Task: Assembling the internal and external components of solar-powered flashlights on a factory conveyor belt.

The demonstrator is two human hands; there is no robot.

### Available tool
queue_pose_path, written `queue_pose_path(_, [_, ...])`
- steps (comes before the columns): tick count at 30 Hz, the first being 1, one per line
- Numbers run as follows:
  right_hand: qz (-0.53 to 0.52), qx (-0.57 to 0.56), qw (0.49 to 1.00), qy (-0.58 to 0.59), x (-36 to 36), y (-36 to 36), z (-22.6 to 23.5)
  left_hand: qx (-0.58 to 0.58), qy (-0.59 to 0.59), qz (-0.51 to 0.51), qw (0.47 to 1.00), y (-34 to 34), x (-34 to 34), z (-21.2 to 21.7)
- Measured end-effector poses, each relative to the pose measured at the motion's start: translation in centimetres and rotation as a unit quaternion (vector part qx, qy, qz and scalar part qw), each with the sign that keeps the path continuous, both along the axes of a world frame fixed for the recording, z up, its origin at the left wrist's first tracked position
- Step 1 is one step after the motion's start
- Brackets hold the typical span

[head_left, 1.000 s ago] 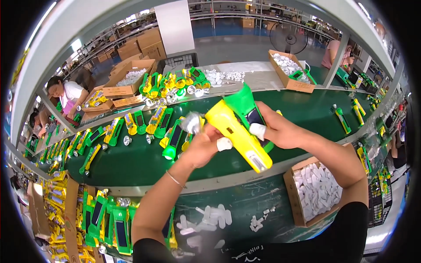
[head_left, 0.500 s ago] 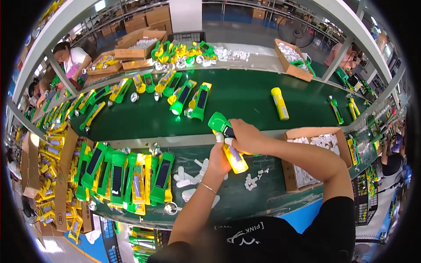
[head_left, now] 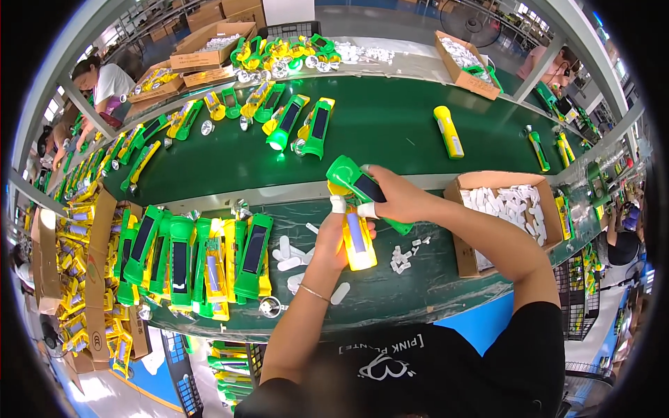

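Note:
My left hand (head_left: 330, 244) is closed round the yellow half-shell (head_left: 358, 240) of a flashlight, which has a pale purple cell inside and a bright glow at its lower end. Against it, my right hand (head_left: 401, 198) grips the green half-shell (head_left: 346, 174) with a dark solar panel. The two halves meet near the head end and stand apart at an angle lower down. White coverings wrap some of my fingertips. Loose white plastic pieces (head_left: 289, 259) lie left of my hands, and small white parts (head_left: 402, 259) lie to the right.
Green and yellow flashlight halves (head_left: 181, 261) stand in a row at left, beside a carton (head_left: 102, 279) of yellow shells. A carton of white pieces (head_left: 505, 209) sits at right. Beyond runs a green conveyor (head_left: 376, 132) carrying a yellow flashlight (head_left: 447, 132). Co-workers (head_left: 111, 83) sit across it.
The green half-shell has swung away from the yellow one, showing more of its panel and lower end. The yellow half has turned more upright. The whole scene has shifted upward in view.

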State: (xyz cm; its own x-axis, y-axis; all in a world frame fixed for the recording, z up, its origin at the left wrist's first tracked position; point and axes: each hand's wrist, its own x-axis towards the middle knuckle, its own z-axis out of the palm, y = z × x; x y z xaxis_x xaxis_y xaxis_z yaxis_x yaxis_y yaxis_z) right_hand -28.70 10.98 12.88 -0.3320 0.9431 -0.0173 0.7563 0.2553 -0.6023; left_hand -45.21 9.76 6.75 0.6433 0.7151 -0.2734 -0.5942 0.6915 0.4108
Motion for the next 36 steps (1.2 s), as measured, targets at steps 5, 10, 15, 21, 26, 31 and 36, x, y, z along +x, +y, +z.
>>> queue_pose_path(5, [-0.061,-0.001,0.998,0.030,-1.2,-1.9,2.8,0.063,-0.025,0.026,0.997,-1.3,-0.9,1.5])
queue_pose_path(10, [-0.085,0.072,0.994,-0.008,-1.4,-4.6,2.1,0.108,-0.001,0.034,0.994,-4.5,-1.5,2.4])
queue_pose_path(15, [-0.132,0.001,0.987,0.091,-2.2,-7.6,0.9,0.121,0.024,0.048,0.991,-5.7,-1.5,2.2])
queue_pose_path(21, [-0.113,0.076,0.990,0.030,-4.7,-5.2,3.7,0.107,0.080,0.257,0.957,-2.8,1.2,3.1])
queue_pose_path(26, [0.002,0.168,0.972,-0.165,-3.9,-5.2,2.1,-0.018,-0.050,0.211,0.976,-5.1,2.1,-0.1])
queue_pose_path(31, [0.006,0.113,0.983,-0.145,-1.7,-6.9,3.4,-0.010,-0.049,0.102,0.994,-6.1,1.4,0.4])
queue_pose_path(36, [-0.133,-0.058,0.989,0.029,-1.4,-7.3,2.1,0.006,-0.033,0.070,0.997,-6.1,0.5,0.3])
